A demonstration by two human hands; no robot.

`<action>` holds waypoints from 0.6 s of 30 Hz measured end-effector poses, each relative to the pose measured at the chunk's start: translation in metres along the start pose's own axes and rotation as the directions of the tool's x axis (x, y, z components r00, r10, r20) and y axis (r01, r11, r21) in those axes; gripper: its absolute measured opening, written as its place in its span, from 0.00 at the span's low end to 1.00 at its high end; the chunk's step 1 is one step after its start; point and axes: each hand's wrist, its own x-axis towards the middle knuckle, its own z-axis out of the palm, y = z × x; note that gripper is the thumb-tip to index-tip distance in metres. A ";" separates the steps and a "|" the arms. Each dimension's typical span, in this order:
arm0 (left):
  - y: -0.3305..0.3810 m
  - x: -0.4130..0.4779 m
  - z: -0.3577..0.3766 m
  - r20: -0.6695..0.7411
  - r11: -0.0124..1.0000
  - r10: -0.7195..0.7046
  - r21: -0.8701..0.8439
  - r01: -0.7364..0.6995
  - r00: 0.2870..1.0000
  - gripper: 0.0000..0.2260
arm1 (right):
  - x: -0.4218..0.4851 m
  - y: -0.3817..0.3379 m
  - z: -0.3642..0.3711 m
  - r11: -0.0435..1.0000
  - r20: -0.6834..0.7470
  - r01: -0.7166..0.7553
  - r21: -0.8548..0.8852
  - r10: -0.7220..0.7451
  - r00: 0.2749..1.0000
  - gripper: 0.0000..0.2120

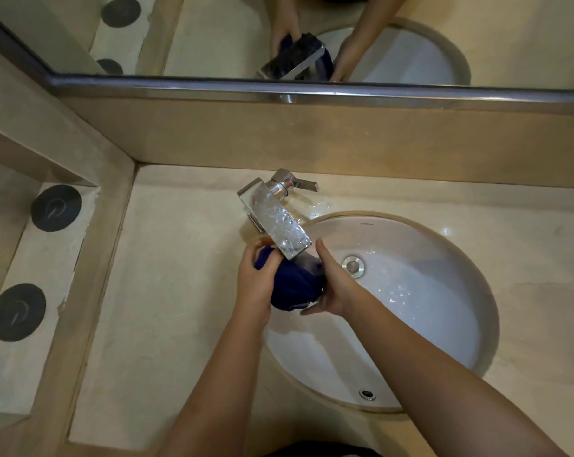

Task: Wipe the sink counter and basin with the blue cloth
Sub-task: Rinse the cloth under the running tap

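A dark blue cloth [292, 285] is bunched up under the spout of the chrome faucet [274, 214], at the left edge of the white oval basin [443, 308]. My left hand [257, 280] grips the cloth's left side, fingers curled over its top. My right hand [335, 285] holds its right side, thumb pointing up beside the spout. Water runs along the flat spout onto the cloth. The beige stone counter [180, 275] surrounds the basin, with wet patches near the faucet.
The basin has a chrome drain [354, 266] and an overflow hole [367, 394]. The faucet lever [303, 183] points right. A mirror [312, 37] runs above the backsplash. On a lower ledge to the left sit two dark round discs [56, 207].
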 end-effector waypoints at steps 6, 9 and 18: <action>-0.015 -0.001 -0.004 -0.165 0.972 -0.208 -0.141 0.186 0.964 0.08 | 0.003 -0.006 0.016 0.920 -0.248 0.385 -0.067 -0.389 0.887 0.02; -0.014 0.004 0.004 -0.190 0.949 -0.298 -0.169 0.268 0.936 0.11 | 0.001 -0.005 0.018 0.876 -0.304 0.479 -0.060 -0.473 0.827 0.04; -0.006 0.011 0.028 0.052 0.730 -0.655 -0.213 0.649 0.754 0.12 | -0.003 -0.009 0.020 0.721 -0.339 0.638 -0.271 -0.692 0.638 0.10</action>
